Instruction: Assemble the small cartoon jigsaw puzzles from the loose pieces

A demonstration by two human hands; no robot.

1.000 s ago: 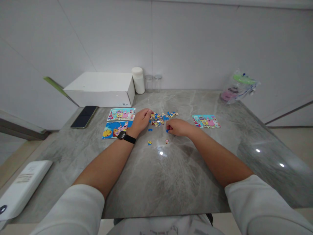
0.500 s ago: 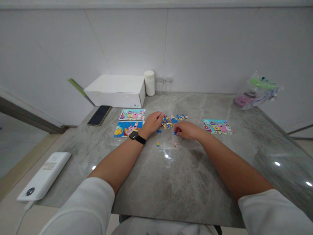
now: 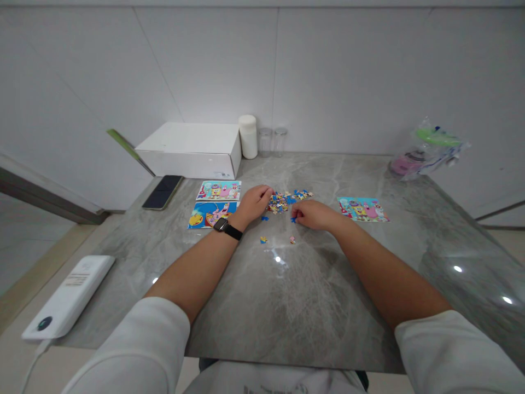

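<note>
A pile of small jigsaw puzzle pieces [image 3: 279,202], mixed in colour, lies at the middle of the table. My left hand [image 3: 255,201] rests against the pile's left side, its fingers curled together; whatever they hold, if anything, is hidden. Just in front of the pile, my right hand [image 3: 310,214] pinches a blue puzzle piece [image 3: 293,220] at the tabletop. Another blue piece [image 3: 264,218] lies between the hands. Nearer me are a yellow-and-blue piece [image 3: 263,239] and a pinkish piece [image 3: 292,239], set apart from each other.
Two cartoon picture cards [image 3: 219,190] lie left of my left hand, and a third card [image 3: 363,209] lies to the right. Behind stand a white box [image 3: 186,153], a white bottle [image 3: 248,138] and two glasses [image 3: 279,143]. A phone [image 3: 163,192], power bank [image 3: 69,298] and plastic bag [image 3: 426,153] sit toward the sides.
The whole view has shifted slightly. Both hands keep nearly the same places by the pile, and the right one still has the blue puzzle piece at its fingertips.
</note>
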